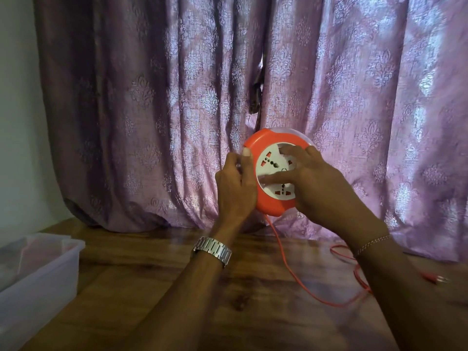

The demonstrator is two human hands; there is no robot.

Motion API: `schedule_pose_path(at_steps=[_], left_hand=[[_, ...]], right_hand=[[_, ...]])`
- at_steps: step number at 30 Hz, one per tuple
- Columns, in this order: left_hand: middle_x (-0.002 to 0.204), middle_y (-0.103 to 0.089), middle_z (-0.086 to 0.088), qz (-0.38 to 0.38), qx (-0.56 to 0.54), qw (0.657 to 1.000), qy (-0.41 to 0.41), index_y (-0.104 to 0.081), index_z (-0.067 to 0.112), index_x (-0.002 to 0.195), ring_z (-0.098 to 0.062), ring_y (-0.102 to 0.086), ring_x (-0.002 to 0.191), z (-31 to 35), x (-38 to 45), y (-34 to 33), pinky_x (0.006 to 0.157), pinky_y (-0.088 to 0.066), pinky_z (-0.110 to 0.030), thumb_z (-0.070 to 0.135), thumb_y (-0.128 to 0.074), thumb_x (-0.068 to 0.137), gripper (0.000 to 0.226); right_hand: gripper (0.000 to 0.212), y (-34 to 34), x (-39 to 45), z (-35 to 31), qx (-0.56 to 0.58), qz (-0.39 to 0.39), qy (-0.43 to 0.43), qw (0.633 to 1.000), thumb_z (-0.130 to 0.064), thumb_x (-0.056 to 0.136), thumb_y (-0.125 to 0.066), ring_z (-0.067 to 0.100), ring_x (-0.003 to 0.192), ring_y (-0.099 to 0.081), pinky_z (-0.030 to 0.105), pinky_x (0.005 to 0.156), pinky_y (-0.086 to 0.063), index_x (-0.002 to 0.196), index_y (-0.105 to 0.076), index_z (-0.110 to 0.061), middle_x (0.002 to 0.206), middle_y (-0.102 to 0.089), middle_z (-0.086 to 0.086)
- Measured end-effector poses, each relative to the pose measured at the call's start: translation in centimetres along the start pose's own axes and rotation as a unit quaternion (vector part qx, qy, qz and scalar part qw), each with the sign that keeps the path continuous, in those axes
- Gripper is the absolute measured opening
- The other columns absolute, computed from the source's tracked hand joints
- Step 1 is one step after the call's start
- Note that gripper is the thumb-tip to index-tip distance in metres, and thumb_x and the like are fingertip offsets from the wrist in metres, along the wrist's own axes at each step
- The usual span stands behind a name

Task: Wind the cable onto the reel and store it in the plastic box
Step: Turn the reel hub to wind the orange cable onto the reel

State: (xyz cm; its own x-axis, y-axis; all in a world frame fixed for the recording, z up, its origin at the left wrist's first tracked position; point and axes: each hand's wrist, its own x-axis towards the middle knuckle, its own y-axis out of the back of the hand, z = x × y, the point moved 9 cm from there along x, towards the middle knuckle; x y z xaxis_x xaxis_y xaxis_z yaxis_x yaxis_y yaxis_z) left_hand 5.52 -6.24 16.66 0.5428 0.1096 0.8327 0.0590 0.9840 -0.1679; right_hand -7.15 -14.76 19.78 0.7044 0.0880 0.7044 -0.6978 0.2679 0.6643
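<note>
Nearest, at the left edge: plastic box (38,272) on wooden table (228,287), open, well apart from the work. Further in, loose orange cable (291,269) across the tabletop, plug (439,279) at far right. Beyond, reel (274,173) held upright above the table, before the curtain (152,97). Left hand (236,183) curled round the rim; right hand (307,178) with fingers spread on the white socket face. Probably winding step, much cable not yet in. Next: turning the face steadily, keeping cable free of tangles.

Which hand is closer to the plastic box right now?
Left. The left hand grips the reel's left rim, on the side toward the plastic box at the table's left edge. The right hand rests on the reel's socket face, farther right.
</note>
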Motion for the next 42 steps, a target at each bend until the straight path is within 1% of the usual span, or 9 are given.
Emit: schedule_pose_path(at_steps=[5, 10, 12, 16, 20, 25, 29, 37, 42], left_hand=[[0.048, -0.049, 0.009, 0.001, 0.012, 1.0, -0.013, -0.041, 0.027, 0.068, -0.003, -0.051, 0.046, 0.3, -0.2, 0.0, 0.042, -0.034, -0.026, 0.049, -0.041, 0.102, 0.04], [0.051, -0.053, 0.016, 0.007, 0.009, 1.0, -0.017, -0.039, 0.029, 0.067, 0.0, -0.046, 0.045, 0.2, -0.2, -0.1, 0.044, -0.029, -0.022, 0.046, -0.043, 0.102, 0.039], [0.049, -0.052, 0.016, 0.006, 0.007, 1.0, -0.022, -0.04, 0.03, 0.068, 0.001, -0.046, 0.045, 0.3, -0.3, -0.2, 0.044, -0.027, -0.02, 0.047, -0.043, 0.102, 0.039], [0.055, -0.056, 0.024, 0.004, 0.012, 0.999, -0.039, -0.038, 0.03, 0.068, 0.003, -0.048, 0.044, 0.6, -0.5, -0.4, 0.042, -0.024, -0.011, 0.045, -0.043, 0.103, 0.037], [0.046, -0.046, 0.013, 0.012, 0.009, 0.999, -0.033, -0.039, 0.03, 0.068, 0.003, -0.048, 0.045, 0.3, -0.4, -0.2, 0.041, -0.025, -0.012, 0.045, -0.043, 0.102, 0.038], [0.058, -0.058, 0.022, 0.008, 0.006, 1.0, -0.018, -0.041, 0.028, 0.069, 0.001, -0.051, 0.049, 0.1, -0.2, -0.1, 0.042, -0.028, -0.015, 0.047, -0.04, 0.102, 0.039], [0.064, -0.06, 0.025, 0.003, -0.011, 1.0, -0.002, -0.045, 0.025, 0.071, 0.003, -0.053, 0.053, -0.1, -0.1, -0.1, 0.044, -0.034, -0.017, 0.048, -0.038, 0.102, 0.039], [0.053, -0.053, 0.008, 0.005, 0.0, 1.0, -0.007, -0.043, 0.027, 0.069, -0.003, -0.051, 0.05, 0.1, -0.3, 0.0, 0.045, -0.038, -0.029, 0.05, -0.038, 0.102, 0.04], [0.058, -0.058, 0.021, 0.013, 0.007, 1.0, -0.014, -0.041, 0.029, 0.069, 0.0, -0.05, 0.048, 0.3, -0.4, -0.2, 0.042, -0.027, -0.014, 0.047, -0.041, 0.102, 0.038]], right_hand=[[0.058, 0.5, -0.3, 0.2, -0.045, 0.056, -0.008, 0.997, -0.019, 0.072, -0.073, 0.032, 0.108, -0.054, 0.039, 0.072, -0.051, 0.116, -0.062, -0.055, 0.121, -0.058, 0.008], [0.064, 1.6, -1.0, 2.6, -0.032, 0.164, -0.15, 0.974, -0.077, 0.068, -0.057, 0.032, 0.083, -0.067, 0.033, 0.063, -0.05, 0.123, -0.061, -0.045, 0.091, -0.075, 0.002], [0.07, 1.8, -1.3, 2.8, -0.042, 0.199, -0.174, 0.964, -0.084, 0.069, -0.053, 0.035, 0.078, -0.068, 0.033, 0.06, -0.048, 0.114, -0.07, -0.033, 0.087, -0.076, 0.007], [0.069, 2.2, -1.3, 2.7, -0.055, 0.211, -0.161, 0.962, -0.083, 0.07, -0.052, 0.036, 0.069, -0.067, 0.03, 0.055, -0.041, 0.104, -0.074, -0.027, 0.075, -0.074, 0.01], [0.061, 2.2, -0.8, 3.0, -0.012, 0.173, -0.142, 0.975, -0.079, 0.072, -0.054, 0.025, 0.084, -0.062, 0.032, 0.061, -0.047, 0.104, -0.068, -0.029, 0.083, -0.073, -0.003], [0.028, 1.1, -0.4, 1.6, 0.056, 0.052, -0.011, 0.997, -0.033, 0.087, -0.062, 0.025, 0.11, -0.042, 0.043, 0.08, -0.05, 0.115, -0.06, -0.039, 0.121, -0.054, 0.004], [0.064, -0.1, -0.4, 1.1, 0.049, -0.045, -0.008, 0.998, -0.008, 0.08, -0.066, 0.028, 0.122, -0.031, 0.041, 0.083, -0.045, 0.125, -0.056, -0.052, 0.142, -0.039, 0.006], [0.057, 0.6, -0.4, 0.8, 0.003, 0.037, -0.023, 0.999, -0.019, 0.078, -0.069, 0.027, 0.121, -0.044, 0.04, 0.075, -0.052, 0.123, -0.058, -0.052, 0.128, -0.049, 0.007], [0.059, 1.4, -0.7, 2.1, 0.021, 0.104, -0.088, 0.991, -0.057, 0.068, -0.067, 0.029, 0.096, -0.065, 0.037, 0.074, -0.053, 0.126, -0.057, -0.051, 0.107, -0.072, 0.002]])
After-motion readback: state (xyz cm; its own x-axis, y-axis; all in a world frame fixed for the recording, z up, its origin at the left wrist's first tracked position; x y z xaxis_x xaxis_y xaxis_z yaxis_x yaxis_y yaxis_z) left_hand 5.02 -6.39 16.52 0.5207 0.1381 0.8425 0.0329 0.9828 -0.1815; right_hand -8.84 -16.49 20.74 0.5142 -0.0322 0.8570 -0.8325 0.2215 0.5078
